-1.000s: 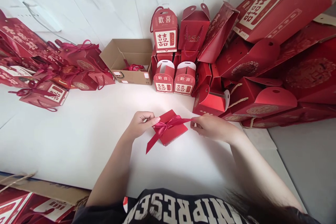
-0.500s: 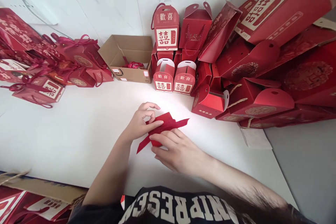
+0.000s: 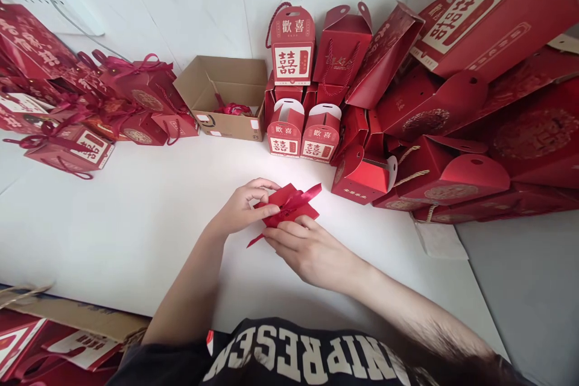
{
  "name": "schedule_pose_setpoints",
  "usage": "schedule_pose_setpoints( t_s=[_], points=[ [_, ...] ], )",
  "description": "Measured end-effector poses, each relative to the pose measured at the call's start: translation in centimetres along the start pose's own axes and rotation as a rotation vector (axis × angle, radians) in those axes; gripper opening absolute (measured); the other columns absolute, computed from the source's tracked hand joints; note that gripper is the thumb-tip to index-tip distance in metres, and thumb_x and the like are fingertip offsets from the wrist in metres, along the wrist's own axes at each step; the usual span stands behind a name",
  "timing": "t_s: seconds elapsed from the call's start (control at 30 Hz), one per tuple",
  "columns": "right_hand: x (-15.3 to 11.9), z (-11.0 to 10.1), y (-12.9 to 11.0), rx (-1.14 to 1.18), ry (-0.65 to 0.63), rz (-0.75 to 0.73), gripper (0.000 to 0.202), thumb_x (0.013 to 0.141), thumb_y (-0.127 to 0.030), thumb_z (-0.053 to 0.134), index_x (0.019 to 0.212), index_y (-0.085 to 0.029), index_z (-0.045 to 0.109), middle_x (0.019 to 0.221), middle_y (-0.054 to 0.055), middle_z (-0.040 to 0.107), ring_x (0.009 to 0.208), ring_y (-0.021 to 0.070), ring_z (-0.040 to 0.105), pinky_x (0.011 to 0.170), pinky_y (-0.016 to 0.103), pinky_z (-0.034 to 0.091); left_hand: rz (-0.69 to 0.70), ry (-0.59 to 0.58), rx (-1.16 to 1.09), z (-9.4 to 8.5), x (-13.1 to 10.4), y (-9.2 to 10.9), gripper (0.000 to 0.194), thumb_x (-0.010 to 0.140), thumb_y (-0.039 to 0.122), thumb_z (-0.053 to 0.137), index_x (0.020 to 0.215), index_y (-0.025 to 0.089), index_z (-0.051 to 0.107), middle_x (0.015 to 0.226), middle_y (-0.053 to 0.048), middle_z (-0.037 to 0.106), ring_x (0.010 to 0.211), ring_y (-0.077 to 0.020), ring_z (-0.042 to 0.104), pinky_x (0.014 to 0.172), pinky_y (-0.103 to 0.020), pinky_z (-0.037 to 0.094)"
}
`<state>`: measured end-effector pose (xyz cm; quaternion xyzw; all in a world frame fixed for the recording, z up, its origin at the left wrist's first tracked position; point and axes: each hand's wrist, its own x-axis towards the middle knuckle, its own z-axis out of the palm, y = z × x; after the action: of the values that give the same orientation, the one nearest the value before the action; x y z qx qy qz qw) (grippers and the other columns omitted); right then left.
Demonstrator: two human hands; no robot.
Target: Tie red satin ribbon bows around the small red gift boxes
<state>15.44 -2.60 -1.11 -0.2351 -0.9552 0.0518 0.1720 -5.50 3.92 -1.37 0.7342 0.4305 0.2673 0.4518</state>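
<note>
A small red box [image 3: 306, 210] with a dark red ribbon [image 3: 309, 194] across its top is between my hands, above the white table. My left hand [image 3: 246, 205] pinches the ribbon at the box's left side with thumb and fingers. From the right and below, my right hand [image 3: 307, 250] holds the box's near edge, its fingertips by the ribbon's middle. One ribbon end points to the upper right, another hangs out at the lower left. The fingertips partly cover the ribbon's centre.
Behind stands an open cardboard box [image 3: 230, 126] with something red inside. Red gift boxes [image 3: 284, 126] are stacked beside it, and more [image 3: 447, 178] fill the right. Ribboned boxes [image 3: 75, 148] lie at the left. A carton [image 3: 85, 316] of red packages sits at the lower left.
The red box has turned and shows more of its top. The ribbon lies more bunched at its middle, and my right hand has shifted slightly up.
</note>
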Motion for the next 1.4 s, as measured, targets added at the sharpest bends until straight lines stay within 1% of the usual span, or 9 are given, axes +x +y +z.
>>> schedule_pose_setpoints(
  t_s=[0.23,0.4,0.53,0.63,0.73,0.8,0.93,1.2,1.4],
  points=[
    [-1.4,-4.6,2.7,0.421,-0.073,-0.045,0.031,0.093,-0.007,0.045,0.113,-0.019,0.066,0.115,0.006,0.071,0.11,0.0176,0.06,0.094,0.034,0.046,0.007,-0.025,0.029,0.4,0.1,-0.4,0.041,0.082,0.039,0.067,0.058,0.018,0.043,0.123,-0.01,0.06,0.109,-0.0231,0.06,0.098,-0.038,0.046],
    [-2.5,-5.5,3.7,0.503,-0.238,0.12,0.027,0.092,-0.011,0.049,0.103,-0.022,0.072,0.105,0.004,0.074,0.091,0.0172,0.067,0.08,0.031,0.047,-0.027,-0.004,0.031,0.7,0.1,-0.2,0.043,0.081,0.038,0.068,0.058,0.018,0.038,0.122,-0.011,0.06,0.105,-0.0232,0.062,0.09,-0.036,0.048],
    [-2.6,-5.5,3.9,0.657,-0.315,0.301,0.022,0.092,-0.026,0.054,0.079,-0.02,0.071,0.073,0.002,0.072,0.063,0.0147,0.064,0.062,0.026,0.044,-0.024,-0.001,0.023,0.8,0.1,0.0,0.046,0.08,0.038,0.068,0.058,0.019,0.033,0.12,-0.011,0.061,0.102,-0.0228,0.063,0.088,-0.036,0.049],
    [-2.3,-5.3,4.4,0.669,-0.178,0.656,0.034,0.093,-0.046,0.053,0.072,-0.02,0.062,0.052,-0.003,0.061,0.046,0.0114,0.054,0.053,0.024,0.039,-0.023,0.001,0.026,0.8,0.1,0.0,0.047,0.079,0.039,0.07,0.057,0.019,0.033,0.12,-0.011,0.062,0.103,-0.0225,0.063,0.088,-0.035,0.049],
    [-1.7,-4.3,5.1,0.591,0.034,0.929,0.041,0.088,-0.061,0.052,0.081,-0.021,0.058,0.05,-0.004,0.057,0.044,0.0118,0.05,0.05,0.024,0.036,-0.021,-0.003,0.02,0.8,0.1,-0.1,0.047,0.079,0.037,0.071,0.057,0.019,0.034,0.119,-0.01,0.061,0.103,-0.0216,0.064,0.088,-0.034,0.049],
    [-1.3,-3.3,5.5,0.659,0.117,0.972,0.043,0.087,-0.063,0.051,0.084,-0.021,0.058,0.054,-0.003,0.059,0.046,0.0118,0.05,0.05,0.023,0.036,-0.024,-0.006,0.009,0.8,0.1,-0.1,0.047,0.079,0.037,0.07,0.058,0.019,0.033,0.119,-0.009,0.061,0.101,-0.0209,0.064,0.087,-0.033,0.05],
    [-1.1,-2.5,6.0,0.893,0.184,0.91,0.037,0.085,-0.053,0.061,0.07,-0.02,0.052,0.054,-0.003,0.056,0.044,0.009,0.046,0.046,0.022,0.034,-0.029,-0.012,0.013,0.9,0.1,0.0,0.045,0.08,0.036,0.07,0.058,0.018,0.035,0.12,-0.01,0.06,0.103,-0.0208,0.063,0.086,-0.032,0.049],
    [-2.2,-5.0,5.4,1.144,-0.295,0.824,0.023,0.086,-0.033,0.055,0.068,-0.019,0.051,0.052,-0.002,0.063,0.04,0.0101,0.054,0.042,0.02,0.042,-0.013,0.026,0.039,0.8,0.2,-0.3,0.043,0.08,0.035,0.07,0.057,0.018,0.038,0.119,-0.01,0.062,0.103,-0.0222,0.064,0.086,-0.033,0.048],
    [-2.1,-4.2,5.4,1.004,-0.598,0.651,0.029,0.088,-0.034,0.051,0.064,-0.018,0.056,0.062,0.001,0.068,0.047,0.0128,0.062,0.052,0.024,0.046,-0.009,0.06,0.009,1.1,0.3,-0.2,0.042,0.079,0.034,0.07,0.057,0.018,0.038,0.119,-0.009,0.062,0.103,-0.0221,0.064,0.086,-0.034,0.05]
  ],
)
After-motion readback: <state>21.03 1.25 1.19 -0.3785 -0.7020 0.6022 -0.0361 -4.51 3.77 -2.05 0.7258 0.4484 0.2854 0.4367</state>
